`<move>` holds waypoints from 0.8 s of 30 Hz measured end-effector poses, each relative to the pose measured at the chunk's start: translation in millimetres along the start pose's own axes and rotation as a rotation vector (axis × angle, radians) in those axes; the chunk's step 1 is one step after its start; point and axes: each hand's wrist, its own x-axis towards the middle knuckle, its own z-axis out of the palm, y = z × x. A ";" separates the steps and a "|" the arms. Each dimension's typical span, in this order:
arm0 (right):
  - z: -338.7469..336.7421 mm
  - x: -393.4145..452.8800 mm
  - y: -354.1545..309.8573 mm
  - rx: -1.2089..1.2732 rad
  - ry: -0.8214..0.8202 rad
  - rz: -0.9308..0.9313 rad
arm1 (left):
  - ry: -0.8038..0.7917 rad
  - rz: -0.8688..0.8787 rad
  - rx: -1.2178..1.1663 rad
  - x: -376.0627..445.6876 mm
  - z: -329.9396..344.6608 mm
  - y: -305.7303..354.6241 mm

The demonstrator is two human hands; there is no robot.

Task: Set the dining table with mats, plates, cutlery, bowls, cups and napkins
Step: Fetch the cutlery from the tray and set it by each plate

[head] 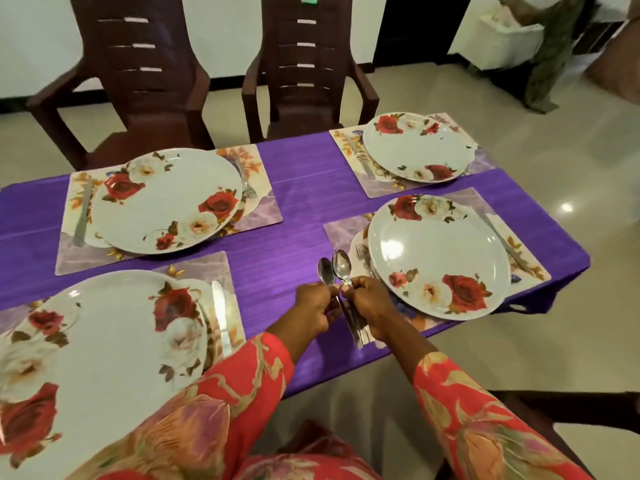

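Note:
Both hands hold a bundle of steel spoons over the purple tablecloth, between the two near settings. My left hand pinches the stems from the left and my right hand grips them from the right. Two spoon bowls stick up above my fingers and the handles point back toward me. Several floral mats each carry a rose-patterned plate: near left, far left, far right, near right. A knife lies right of the near left plate. A fork lies left of the near right plate.
Two dark brown chairs stand at the table's far side. The table's right edge drops to a tiled floor. A knife and a fork flank the far left plate. Another dark chair arm is at my right.

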 end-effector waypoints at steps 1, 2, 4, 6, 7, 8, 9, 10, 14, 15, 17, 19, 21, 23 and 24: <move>-7.1 4.7 0.3 -0.005 0.008 -0.004 | 0.001 0.006 0.010 3.7 8.7 -0.2; -12.9 9.3 1.0 -0.007 0.019 -0.011 | -0.001 0.012 0.022 7.0 16.1 -0.9; -26.1 18.7 1.4 -0.008 0.046 -0.017 | 0.007 0.036 0.065 16.1 30.4 -1.9; -39.3 26.7 0.7 -0.008 0.068 -0.018 | 0.053 0.059 0.122 30.0 41.6 -3.3; -44.9 28.9 -0.1 -0.016 0.076 -0.018 | 0.089 0.086 0.162 36.9 45.4 -4.2; -50.8 31.9 -0.3 -0.027 0.086 -0.019 | 0.130 0.120 0.208 47.3 50.2 -5.5; -55.7 34.6 0.0 -0.037 0.095 -0.024 | 0.177 0.144 0.267 67.7 52.6 -10.7; -60.6 37.8 1.1 -0.044 0.103 -0.027 | 0.225 0.156 0.318 92.3 54.6 -18.3; -73.3 42.7 4.6 -0.067 0.085 -0.010 | 0.296 0.196 0.472 85.1 64.3 -10.9; -75.7 43.4 5.0 -0.058 0.082 -0.011 | 0.303 0.207 0.503 84.4 66.0 -9.8; -79.4 43.2 4.7 -0.043 0.086 -0.019 | 0.310 0.191 0.483 93.0 68.4 -11.0; -81.6 42.6 4.6 -0.039 0.086 -0.025 | 0.325 0.174 0.485 115.6 68.2 -19.2; -82.5 42.5 5.4 -0.042 0.082 -0.021 | 0.339 0.176 0.531 120.2 69.4 -20.7; -82.1 41.9 5.5 -0.053 0.078 -0.022 | 0.337 0.186 0.540 109.7 70.2 -17.0; -81.5 41.9 5.6 -0.050 0.074 -0.020 | 0.342 0.194 0.546 102.6 70.3 -14.5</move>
